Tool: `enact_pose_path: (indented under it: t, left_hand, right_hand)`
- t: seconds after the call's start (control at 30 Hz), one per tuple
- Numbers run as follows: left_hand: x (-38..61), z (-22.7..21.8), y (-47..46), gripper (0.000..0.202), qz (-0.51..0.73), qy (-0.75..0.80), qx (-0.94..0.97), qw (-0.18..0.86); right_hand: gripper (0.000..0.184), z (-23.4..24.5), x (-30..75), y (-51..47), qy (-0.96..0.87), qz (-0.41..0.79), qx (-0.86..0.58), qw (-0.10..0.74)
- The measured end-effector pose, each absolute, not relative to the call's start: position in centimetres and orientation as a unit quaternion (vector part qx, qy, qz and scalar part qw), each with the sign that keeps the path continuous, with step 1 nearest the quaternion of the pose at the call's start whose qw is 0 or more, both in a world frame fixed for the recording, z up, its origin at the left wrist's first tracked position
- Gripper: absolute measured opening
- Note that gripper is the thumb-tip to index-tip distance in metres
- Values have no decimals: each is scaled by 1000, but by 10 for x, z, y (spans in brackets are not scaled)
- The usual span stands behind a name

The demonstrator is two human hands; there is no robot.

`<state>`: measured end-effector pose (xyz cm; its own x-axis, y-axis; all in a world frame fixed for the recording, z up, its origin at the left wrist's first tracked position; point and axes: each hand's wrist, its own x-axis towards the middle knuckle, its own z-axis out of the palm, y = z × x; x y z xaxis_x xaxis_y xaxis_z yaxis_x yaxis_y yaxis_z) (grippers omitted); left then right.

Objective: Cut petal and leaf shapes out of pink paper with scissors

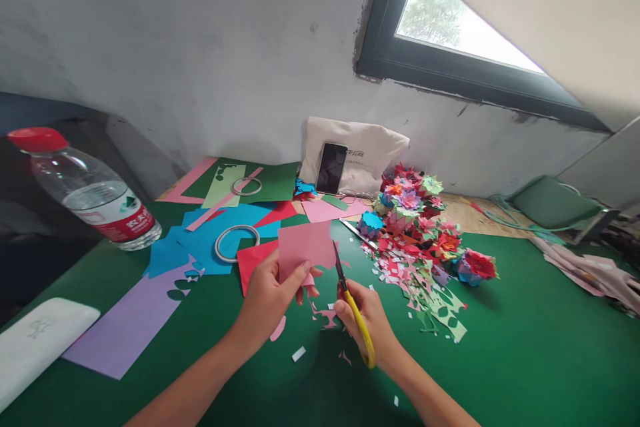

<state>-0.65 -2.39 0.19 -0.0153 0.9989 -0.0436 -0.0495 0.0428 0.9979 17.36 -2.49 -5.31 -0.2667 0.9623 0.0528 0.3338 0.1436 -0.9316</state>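
Left hand [270, 293]: pinches pink paper [305, 250].
Right hand [367, 313]: grips scissors [350, 300], blades at the sheet's right edge.
Progress: pink snippets [327, 317] beneath; most uncut.

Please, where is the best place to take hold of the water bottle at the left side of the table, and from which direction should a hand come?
Probably grip the water bottle around its clear middle, near the red label, coming from the right, where the green table is open. It leans toward the camera's edge, so its red cap gives a poorer hold. Both hands are busy: left hand holds pink paper, right hand holds yellow-handled scissors.
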Motion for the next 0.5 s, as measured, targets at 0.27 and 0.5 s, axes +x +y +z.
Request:
enact_pose_path:
  t: [0.27,0.5]
  left_hand:
    - [-12,-5,-17,28,502,506,491,501]
    - [-16,-5,-14,25,503,513,489,495]
  right_hand:
    - [52,-58,176,-19,-683,415,-496,339]
    - [50,-59,179,-15,-696,406,-491,330]
